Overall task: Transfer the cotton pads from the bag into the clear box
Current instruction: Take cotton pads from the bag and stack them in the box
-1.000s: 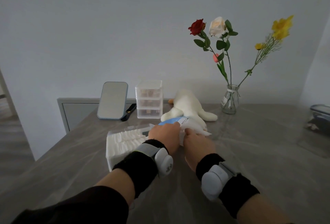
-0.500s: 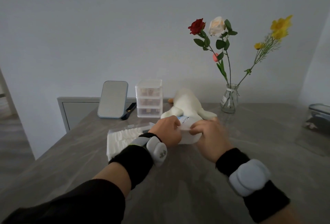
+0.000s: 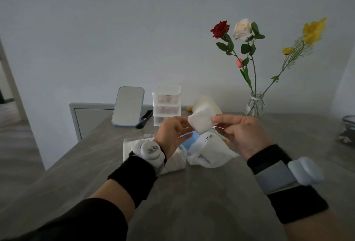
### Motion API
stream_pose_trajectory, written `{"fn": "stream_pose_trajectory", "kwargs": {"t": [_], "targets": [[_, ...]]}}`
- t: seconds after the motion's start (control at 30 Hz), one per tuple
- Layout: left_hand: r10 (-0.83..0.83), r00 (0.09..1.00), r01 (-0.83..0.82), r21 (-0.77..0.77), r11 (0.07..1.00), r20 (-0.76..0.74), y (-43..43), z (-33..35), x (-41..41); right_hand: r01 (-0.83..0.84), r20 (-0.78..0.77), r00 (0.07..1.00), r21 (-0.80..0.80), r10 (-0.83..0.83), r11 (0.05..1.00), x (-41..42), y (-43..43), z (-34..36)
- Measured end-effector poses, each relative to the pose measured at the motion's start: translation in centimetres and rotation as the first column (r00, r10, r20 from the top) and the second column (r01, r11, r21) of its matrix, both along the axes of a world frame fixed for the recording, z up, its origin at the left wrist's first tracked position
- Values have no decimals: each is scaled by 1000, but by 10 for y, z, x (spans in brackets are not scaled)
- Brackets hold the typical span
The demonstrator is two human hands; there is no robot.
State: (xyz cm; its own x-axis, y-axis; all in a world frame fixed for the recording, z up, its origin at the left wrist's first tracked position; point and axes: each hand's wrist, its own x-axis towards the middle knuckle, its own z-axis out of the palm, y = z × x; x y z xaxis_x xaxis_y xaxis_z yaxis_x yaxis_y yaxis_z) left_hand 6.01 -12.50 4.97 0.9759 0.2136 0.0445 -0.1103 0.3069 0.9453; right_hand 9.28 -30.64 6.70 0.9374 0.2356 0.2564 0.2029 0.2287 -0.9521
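A small stack of white square cotton pads (image 3: pixel 201 122) is held up in the air between my two hands. My right hand (image 3: pixel 242 135) pinches its right edge. My left hand (image 3: pixel 172 132) touches its left edge with spread fingers. Below them the white and blue bag (image 3: pixel 208 149) lies slumped on the grey table (image 3: pixel 192 202). To the left of the bag stands the clear box (image 3: pixel 132 144), packed with rows of white pads and partly hidden behind my left wrist.
At the back of the table stand a blue-framed mirror (image 3: pixel 128 106), a small clear drawer unit (image 3: pixel 166 104), a white plush toy (image 3: pixel 208 104) and a glass vase of flowers (image 3: pixel 254 105). A dark container (image 3: pixel 347 125) sits at the right edge. The table's left edge runs diagonally.
Both hands were down on the bag a second ago. They have risen, and a stack of pads is out of the bag and held between them.
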Motion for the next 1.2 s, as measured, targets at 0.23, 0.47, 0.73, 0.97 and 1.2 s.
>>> {"fn": "stream_pose_trajectory", "kwargs": {"t": [0.23,0.47,0.73,0.97,1.2], "targets": [[32,987,-42,-60,997,-156,6,7,-5,0,-59,998,94,6,996,13,10,-6],[-156,987,144,-196,970,-49,9,3,-10,96,52,995,-138,-90,986,15,23,-28],[52,998,-51,-24,998,29,9,-1,-7,212,62,977,-159,-204,964,13,38,-24],[12,979,-54,204,978,202,23,3,-5,16,165,986,-187,15,982,32,68,-24],[118,926,-221,261,940,360,56,-2,7,-86,310,941,-175,138,981,50,89,-18]]}}
